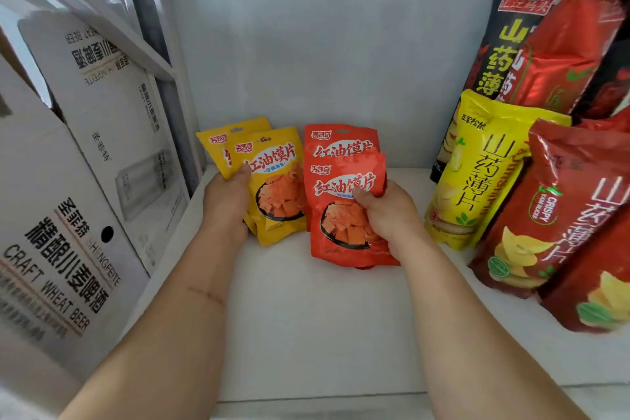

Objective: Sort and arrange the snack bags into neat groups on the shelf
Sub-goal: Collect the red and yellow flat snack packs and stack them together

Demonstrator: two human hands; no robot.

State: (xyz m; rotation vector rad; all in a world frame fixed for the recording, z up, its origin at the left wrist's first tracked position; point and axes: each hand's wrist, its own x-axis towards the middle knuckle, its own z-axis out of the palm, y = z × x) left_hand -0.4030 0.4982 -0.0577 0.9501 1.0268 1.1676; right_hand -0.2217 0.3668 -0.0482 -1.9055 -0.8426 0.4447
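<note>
now the left hand point(226, 194) grips two yellow snack bags point(279, 181) upright by the shelf point(306, 317) corner; the right hand point(385, 211) grips the front red bag point(344, 211), side by side, touching, long axes vertical

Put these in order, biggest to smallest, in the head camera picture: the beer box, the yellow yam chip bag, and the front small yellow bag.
1. Beer box, though it is nearest the camera.
2. Yellow yam chip bag.
3. Front small yellow bag.
</note>
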